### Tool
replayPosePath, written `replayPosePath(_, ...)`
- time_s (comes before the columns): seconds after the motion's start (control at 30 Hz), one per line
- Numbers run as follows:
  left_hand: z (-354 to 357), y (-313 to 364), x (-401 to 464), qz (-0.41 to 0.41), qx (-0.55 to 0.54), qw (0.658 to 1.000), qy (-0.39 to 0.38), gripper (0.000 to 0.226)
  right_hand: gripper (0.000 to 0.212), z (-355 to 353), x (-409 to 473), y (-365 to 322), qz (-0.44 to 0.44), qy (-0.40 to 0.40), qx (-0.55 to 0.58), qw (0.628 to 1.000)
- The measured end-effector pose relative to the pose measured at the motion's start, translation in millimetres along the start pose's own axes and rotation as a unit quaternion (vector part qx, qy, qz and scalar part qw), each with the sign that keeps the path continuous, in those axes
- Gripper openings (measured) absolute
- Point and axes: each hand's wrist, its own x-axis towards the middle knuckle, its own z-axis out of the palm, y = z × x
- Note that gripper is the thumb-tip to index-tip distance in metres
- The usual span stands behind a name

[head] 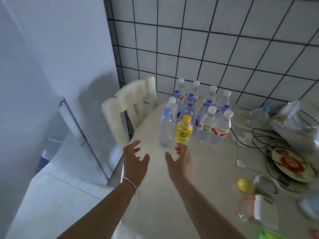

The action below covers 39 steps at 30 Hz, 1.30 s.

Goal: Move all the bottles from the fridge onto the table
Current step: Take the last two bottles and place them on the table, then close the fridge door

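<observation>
A cluster of bottles (198, 111) is seen upright on the counter (198, 178), centre of frame, below the tiled wall (224, 49). At its front, a yellow bottle (184, 130) is flanked on its left by a clear blue-capped bottle (166, 129). Left hand (134, 156) and right hand (179, 159) are held apart, fingers spread, nothing gripped, just below those two. A chair (129, 107) is noted at centre left.

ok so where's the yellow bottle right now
In the head view the yellow bottle stands upright on the table, at the front of the bottle cluster, beside a clear blue-capped bottle, just beyond the right hand.
</observation>
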Motion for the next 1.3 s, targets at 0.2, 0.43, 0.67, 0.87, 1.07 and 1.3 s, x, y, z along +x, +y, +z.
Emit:
replayPosePath(0.2, -83, 32, -72, 0.015, -0.041, 0.997, 0.066, 0.043, 0.037, 8, -80, -52, -0.100, -0.079, 0.053, 0.990)
replayPosePath(0.43, -177, 49, -124, 0.028, -0.034, 0.994, 0.098, 0.030, 0.032, 18, -159, -123, -0.153, -0.166, 0.131, 0.965)
replayPosePath(0.67, -260, 59, -157, 0.096, 0.008, 0.985, 0.140, 0.040, 0.025, 45, -228, -172, -0.207, -0.199, 0.190, 0.939)
replayPosePath(0.87, -327, 58, -167, 0.183, 0.012, 0.972, 0.144, 0.031, 0.022, 80, -271, -202, -0.231, -0.165, 0.216, 0.934)
replayPosePath(1.07, -397, 35, -157, 0.180, -0.026, 0.982, 0.056, 0.020, 0.019, 112, -309, -219, -0.186, -0.059, 0.196, 0.961)
replayPosePath(1.3, -442, 15, -151, 0.131, -0.081, 0.988, 0.023, 0.026, 0.020, 127, -340, -220, -0.151, 0.006, 0.174, 0.973)
